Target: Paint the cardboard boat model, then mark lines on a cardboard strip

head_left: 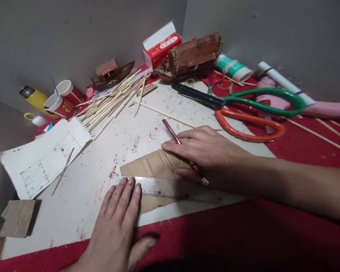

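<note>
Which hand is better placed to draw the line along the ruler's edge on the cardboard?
Right. The right hand already holds the red pencil over the cardboard, just above the ruler. The left hand lies flat, fingertips pressing on the ruler's left end.

Scissors (252,113), 2 paper cups (61,99), sticks (113,100), cardboard boat (189,56), sketch (45,156)

The board (107,151) is off-white, speckled with grey and reddish stains, on a red cloth (243,234). Near its front edge lie brown cardboard (153,166) and a clear ruler (164,187). The pencil (171,132) is red. The scissors (255,109) have one green and one orange handle and black blades. At the left edge the paper (42,158) is white with grey line drawings. The sticks (113,100) are pale tan. The cups (64,98) are red and white, the bottle (36,98) yellow.
</note>
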Demonstrator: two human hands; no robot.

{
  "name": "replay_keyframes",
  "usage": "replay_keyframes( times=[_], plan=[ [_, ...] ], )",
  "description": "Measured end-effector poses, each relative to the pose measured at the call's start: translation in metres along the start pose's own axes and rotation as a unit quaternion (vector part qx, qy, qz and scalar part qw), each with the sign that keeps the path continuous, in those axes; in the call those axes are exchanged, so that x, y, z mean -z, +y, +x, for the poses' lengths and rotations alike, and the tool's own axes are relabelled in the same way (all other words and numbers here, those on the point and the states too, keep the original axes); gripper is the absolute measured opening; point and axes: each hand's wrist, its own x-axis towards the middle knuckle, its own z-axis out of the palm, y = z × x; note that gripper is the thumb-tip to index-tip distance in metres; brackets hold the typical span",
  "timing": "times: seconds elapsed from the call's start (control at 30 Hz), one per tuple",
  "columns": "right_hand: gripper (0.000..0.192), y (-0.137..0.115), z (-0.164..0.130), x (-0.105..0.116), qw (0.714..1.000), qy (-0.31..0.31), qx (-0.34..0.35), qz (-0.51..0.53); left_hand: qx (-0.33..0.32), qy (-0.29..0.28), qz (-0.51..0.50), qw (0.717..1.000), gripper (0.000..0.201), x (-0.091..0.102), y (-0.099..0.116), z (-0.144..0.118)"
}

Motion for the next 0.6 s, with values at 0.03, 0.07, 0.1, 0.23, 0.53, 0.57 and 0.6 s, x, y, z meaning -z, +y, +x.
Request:
replay_keyframes(
  times=[0.03, 0.07, 0.1, 0.23, 0.53, 0.57, 0.6],
  plan=[
    [0.041, 0.001, 0.001, 0.0, 1.0, 0.007, -0.001, 0.003, 0.001, -0.004, 0.001, 1.0, 0.082, 0.0, 0.0, 0.0],
    [0.042, 0.003, 0.001, -0.001, 1.0, 0.015, -0.001, 0.008, 0.003, -0.009, 0.001, 1.0, 0.082, 0.0, 0.0, -0.001],
    [0.043, 0.006, 0.002, -0.002, 1.0, 0.025, -0.001, 0.017, 0.006, -0.013, 0.0, 1.0, 0.083, 0.0, 0.0, -0.001],
    [0.043, 0.015, 0.008, -0.006, 0.997, 0.043, 0.003, 0.062, 0.014, -0.026, -0.004, 1.0, 0.082, 0.0, -0.001, -0.001],
    [0.032, 0.008, 0.052, 0.011, 0.997, 0.004, -0.013, 0.08, 0.032, -0.02, -0.002, 0.999, 0.084, 0.002, 0.001, -0.004],
    [0.031, 0.005, 0.056, 0.014, 0.997, -0.001, -0.031, 0.072, 0.037, -0.021, -0.002, 0.999, 0.084, 0.002, 0.001, -0.004],
    [0.029, 0.002, 0.059, 0.016, 0.997, -0.008, -0.051, 0.065, 0.041, -0.021, -0.002, 0.999, 0.084, 0.002, 0.001, -0.005]
  ],
)
